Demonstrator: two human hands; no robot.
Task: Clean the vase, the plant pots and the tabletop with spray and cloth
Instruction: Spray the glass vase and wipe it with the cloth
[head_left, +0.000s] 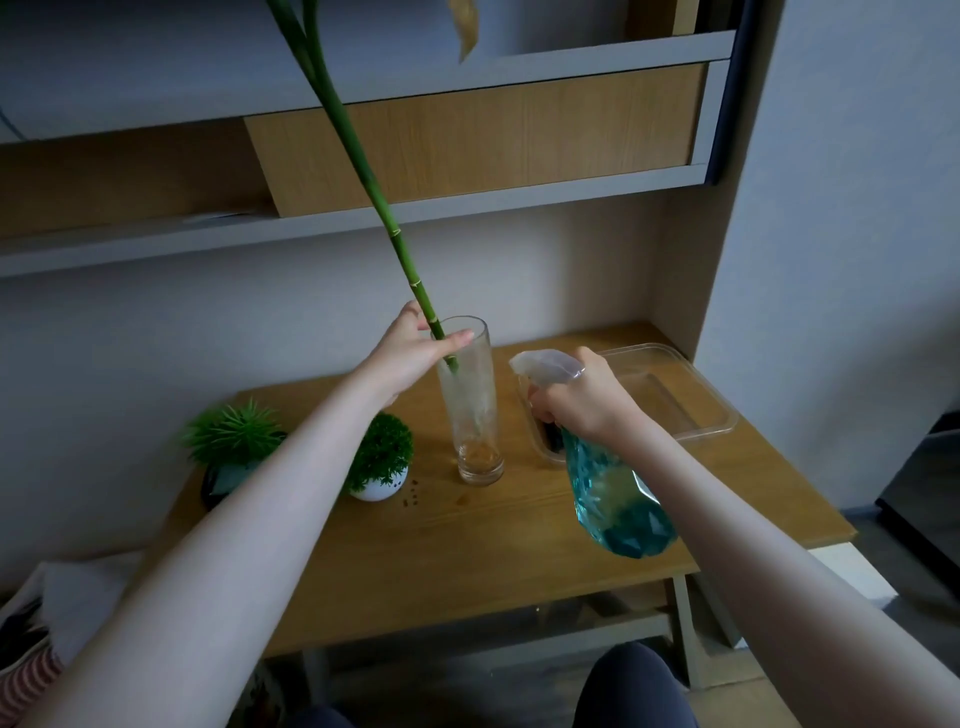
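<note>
A tall clear glass vase stands upright near the middle of the wooden tabletop. A long green bamboo stalk leans out of it to the upper left. My left hand grips the stalk just above the vase rim. My right hand holds a spray bottle of blue liquid by its neck, the white nozzle pointing left at the vase. Left of the vase sit a small bushy plant in a white pot and a spiky plant in a dark pot, both partly behind my left forearm.
A clear plastic tray lies at the table's back right, with something dark at its near end behind my right hand. A few small dark crumbs lie beside the white pot. Wooden shelves hang above. My knees show below the table's front edge.
</note>
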